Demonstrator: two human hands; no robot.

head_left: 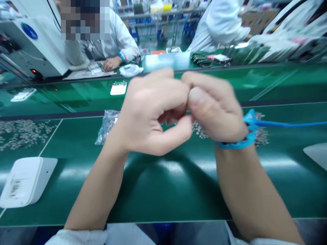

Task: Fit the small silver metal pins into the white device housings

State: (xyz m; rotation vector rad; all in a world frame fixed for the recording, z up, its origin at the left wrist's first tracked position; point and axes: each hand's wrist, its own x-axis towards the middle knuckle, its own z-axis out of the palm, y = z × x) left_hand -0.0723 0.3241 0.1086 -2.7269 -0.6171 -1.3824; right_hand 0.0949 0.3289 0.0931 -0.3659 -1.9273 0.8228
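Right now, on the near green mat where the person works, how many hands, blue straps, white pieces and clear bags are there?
Bare hands: 2, left hand, right hand
Blue wrist strap with cord: 1
White plastic pieces: 2, rounded casing, cut-off corner
Clear plastic bag of small metal parts: 1
Total: 6

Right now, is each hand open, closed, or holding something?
Left hand: closed, fingertips pinched together; anything held is hidden.
Right hand: closed against the left, blurred; cannot tell if it holds anything.
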